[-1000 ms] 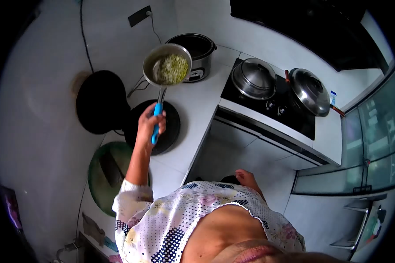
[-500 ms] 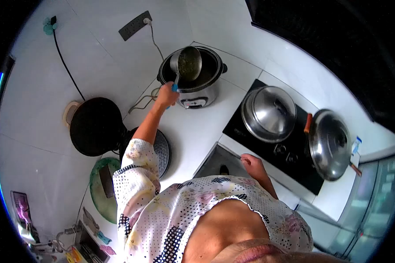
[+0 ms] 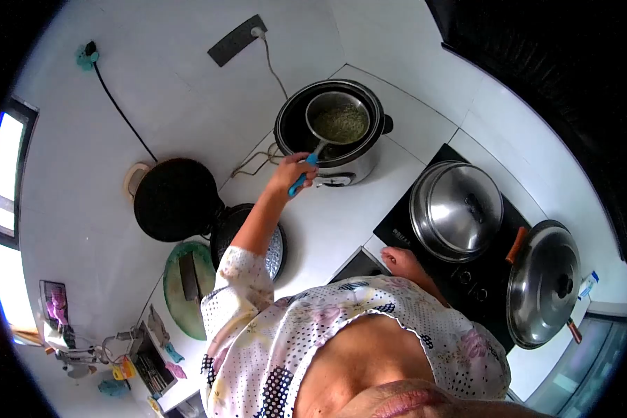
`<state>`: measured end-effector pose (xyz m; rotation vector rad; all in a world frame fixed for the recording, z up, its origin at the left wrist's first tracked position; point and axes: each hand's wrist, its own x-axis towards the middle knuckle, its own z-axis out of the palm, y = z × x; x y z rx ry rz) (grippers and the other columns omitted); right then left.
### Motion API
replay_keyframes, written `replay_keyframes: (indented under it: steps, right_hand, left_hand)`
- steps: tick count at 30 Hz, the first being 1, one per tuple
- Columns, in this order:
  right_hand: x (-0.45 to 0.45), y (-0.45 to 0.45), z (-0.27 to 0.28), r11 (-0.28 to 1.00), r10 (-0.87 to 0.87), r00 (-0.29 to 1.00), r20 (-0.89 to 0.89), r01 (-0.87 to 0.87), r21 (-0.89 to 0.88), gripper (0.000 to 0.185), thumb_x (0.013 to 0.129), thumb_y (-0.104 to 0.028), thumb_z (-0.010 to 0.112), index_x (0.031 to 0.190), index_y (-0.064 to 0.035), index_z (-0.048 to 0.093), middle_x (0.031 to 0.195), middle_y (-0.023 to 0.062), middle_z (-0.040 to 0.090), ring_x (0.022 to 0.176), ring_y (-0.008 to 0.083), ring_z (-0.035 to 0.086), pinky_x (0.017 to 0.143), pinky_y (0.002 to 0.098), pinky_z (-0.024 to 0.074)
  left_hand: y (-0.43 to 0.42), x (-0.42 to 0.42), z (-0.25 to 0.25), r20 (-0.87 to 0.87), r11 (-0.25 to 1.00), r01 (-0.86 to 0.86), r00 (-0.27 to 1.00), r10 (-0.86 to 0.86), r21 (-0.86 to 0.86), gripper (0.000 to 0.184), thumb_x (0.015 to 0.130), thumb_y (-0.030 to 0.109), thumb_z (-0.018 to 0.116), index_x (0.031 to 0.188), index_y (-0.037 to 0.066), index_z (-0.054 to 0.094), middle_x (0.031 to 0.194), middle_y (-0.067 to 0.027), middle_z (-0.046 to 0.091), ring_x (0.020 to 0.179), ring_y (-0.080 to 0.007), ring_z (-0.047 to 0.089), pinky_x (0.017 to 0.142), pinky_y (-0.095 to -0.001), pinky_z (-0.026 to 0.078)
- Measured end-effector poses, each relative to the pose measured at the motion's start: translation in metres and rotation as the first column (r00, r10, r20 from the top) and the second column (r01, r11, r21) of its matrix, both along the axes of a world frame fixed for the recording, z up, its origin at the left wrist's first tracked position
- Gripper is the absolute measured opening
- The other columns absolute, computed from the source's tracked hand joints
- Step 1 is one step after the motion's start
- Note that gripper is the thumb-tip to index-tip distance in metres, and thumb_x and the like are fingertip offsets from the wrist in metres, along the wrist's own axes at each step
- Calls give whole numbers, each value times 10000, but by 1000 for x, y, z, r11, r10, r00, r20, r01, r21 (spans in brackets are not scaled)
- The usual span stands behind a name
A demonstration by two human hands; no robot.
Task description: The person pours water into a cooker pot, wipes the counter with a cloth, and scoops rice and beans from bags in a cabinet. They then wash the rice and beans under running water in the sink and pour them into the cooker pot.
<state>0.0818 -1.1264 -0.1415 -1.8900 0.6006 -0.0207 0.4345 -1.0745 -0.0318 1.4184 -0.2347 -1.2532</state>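
Note:
My left hand (image 3: 295, 174) is closed round the blue handle of a large metal ladle (image 3: 318, 148). The ladle's round bowl is tilted inside the mouth of a silver electric cooker (image 3: 361, 173), with a greenish, grainy food or liquid (image 3: 343, 124) in it. Black lines the cooker's rim. My right hand (image 3: 402, 261) is curled into a loose fist at the front edge of the counter, beside the black cooktop (image 3: 397, 232). Nothing shows in its fingers. Nearest to that hand is a domed steel lid (image 3: 465, 209) covering a pan on the cooktop.
Left of my arm an open round electric griddle (image 3: 177, 200) stands against the wall. A cleaver (image 3: 189, 277) lies on a round green board (image 3: 181, 306). Another steel lid (image 3: 547, 279) leans at the right. The cooker's cord (image 3: 275, 66) runs to a wall socket strip (image 3: 236, 40).
The view has shifted, so the counter sits lower and further right. The ladle bowl has turned from a steep tilt to a more level position over the cooker, showing its contents.

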Motion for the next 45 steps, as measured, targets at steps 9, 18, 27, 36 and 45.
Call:
replay_keyframes:
  steps: [9,18,27,36,45]
  right_hand:
    - [21,-17,-10,999,-10,983,185,3,37,178,823,-100,563,962,7,591,826,176,622,736,283,625,646,334,488]
    - [31,-21,-6,998,33,983,180,-24,-51,174,829,-117,568,949,6,596,855,187,626,773,323,624,662,354,492]
    - [38,-17,-11,995,92,978,187,-83,-56,173,839,-122,564,945,10,598,885,190,626,800,314,625,677,356,492]
    - [29,-17,-11,995,79,983,168,-66,-78,174,830,-117,564,947,9,593,851,199,621,770,329,624,656,357,492]
    - [26,-25,-6,998,8,988,152,1,-56,177,828,-127,562,945,3,588,838,202,615,764,345,615,650,371,488]
  left_hand:
    - [12,-6,10,315,994,-23,949,-12,109,570,734,-18,569,1258,-106,363,724,-112,536,531,-147,507,411,-277,389]
    - [33,-4,13,746,957,-19,631,-214,291,518,765,32,547,1262,-28,417,609,-74,529,465,-140,509,418,-280,397]
    - [39,-11,64,917,947,-67,280,-283,313,507,749,30,540,1247,7,450,852,-235,583,786,-317,605,708,-364,464]
    - [34,17,11,922,944,28,210,-326,328,522,707,6,526,1222,-25,447,879,-254,589,783,-417,578,685,-418,462]
    - [28,-13,22,477,976,30,869,-132,216,481,777,28,560,1225,-81,423,647,-83,538,472,-118,500,388,-273,388]
